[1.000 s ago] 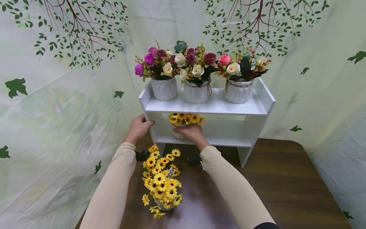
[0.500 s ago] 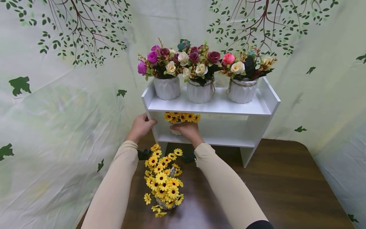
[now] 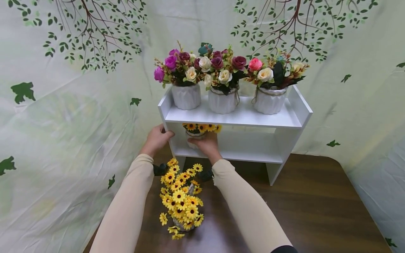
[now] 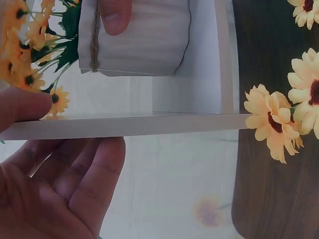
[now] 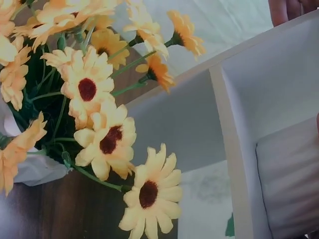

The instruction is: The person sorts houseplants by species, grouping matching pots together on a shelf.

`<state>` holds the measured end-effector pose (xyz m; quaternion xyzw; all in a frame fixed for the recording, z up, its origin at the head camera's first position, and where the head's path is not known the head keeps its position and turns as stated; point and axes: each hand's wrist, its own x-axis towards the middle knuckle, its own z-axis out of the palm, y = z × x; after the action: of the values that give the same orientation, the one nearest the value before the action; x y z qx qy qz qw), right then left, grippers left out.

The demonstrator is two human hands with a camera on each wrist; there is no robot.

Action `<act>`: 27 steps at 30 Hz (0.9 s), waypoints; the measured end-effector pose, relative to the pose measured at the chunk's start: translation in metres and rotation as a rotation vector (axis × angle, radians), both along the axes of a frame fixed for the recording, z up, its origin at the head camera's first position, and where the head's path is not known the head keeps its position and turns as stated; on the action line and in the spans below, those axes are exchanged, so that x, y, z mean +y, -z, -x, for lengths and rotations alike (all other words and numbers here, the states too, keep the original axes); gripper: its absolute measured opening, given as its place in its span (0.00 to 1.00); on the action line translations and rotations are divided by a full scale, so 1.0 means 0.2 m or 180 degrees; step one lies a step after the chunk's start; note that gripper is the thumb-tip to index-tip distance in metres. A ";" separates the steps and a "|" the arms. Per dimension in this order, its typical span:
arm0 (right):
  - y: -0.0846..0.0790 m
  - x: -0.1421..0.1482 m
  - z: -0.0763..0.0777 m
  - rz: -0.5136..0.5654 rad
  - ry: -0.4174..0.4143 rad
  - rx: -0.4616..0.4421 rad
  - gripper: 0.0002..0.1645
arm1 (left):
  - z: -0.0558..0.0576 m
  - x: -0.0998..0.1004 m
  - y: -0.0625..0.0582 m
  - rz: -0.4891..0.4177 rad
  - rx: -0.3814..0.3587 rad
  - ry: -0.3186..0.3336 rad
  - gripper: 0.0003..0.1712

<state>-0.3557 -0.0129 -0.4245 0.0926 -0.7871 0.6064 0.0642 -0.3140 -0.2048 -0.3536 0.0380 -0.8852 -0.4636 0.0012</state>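
- Head: The right hand (image 3: 207, 143) grips a white pot of yellow flowers (image 3: 193, 134), which stands in the lower compartment of the white shelf (image 3: 253, 144), near its left side. The left hand (image 3: 156, 138) pinches the front edge of the shelf's left panel. Three pots of mixed roses (image 3: 222, 102) line the top. A second bunch of yellow flowers (image 3: 179, 205) stands in front on the brown table (image 3: 319, 200).
- Left wrist: The left thumb lies inside the panel, the fingers outside. The tip of a digit presses the gripped pot below its twine (image 4: 94, 37).
- Right wrist: The nearer blooms fill the left; the pot shows inside the shelf, the gripping hand mostly out of frame.
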 end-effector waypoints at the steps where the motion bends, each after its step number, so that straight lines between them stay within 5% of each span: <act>1: 0.01 0.00 0.00 0.0028 0.0010 -0.0020 0.60 | 0.00 0.00 0.00 -0.0006 -0.0004 -0.0003 0.34; 10: -0.03 0.08 -0.05 -0.0481 -0.0118 -0.0161 0.55 | 0.00 0.01 0.00 0.0010 -0.0081 0.0002 0.35; 17: -0.06 0.21 -0.22 -0.0838 -0.0088 0.0391 0.39 | -0.01 0.00 -0.01 0.0015 -0.0056 0.0006 0.34; 21: -0.02 0.30 -0.33 -0.0876 -0.0111 0.0714 0.27 | -0.01 0.00 -0.02 0.0018 -0.0068 -0.0001 0.35; 27: 0.08 0.41 -0.46 -0.0923 -0.0143 0.1045 0.23 | -0.01 0.01 -0.02 0.0035 -0.0064 -0.0005 0.36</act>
<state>-0.2642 0.0683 -0.4404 0.2159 -0.8429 0.4649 0.1639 -0.3114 -0.2031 -0.3501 0.0433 -0.8877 -0.4583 -0.0071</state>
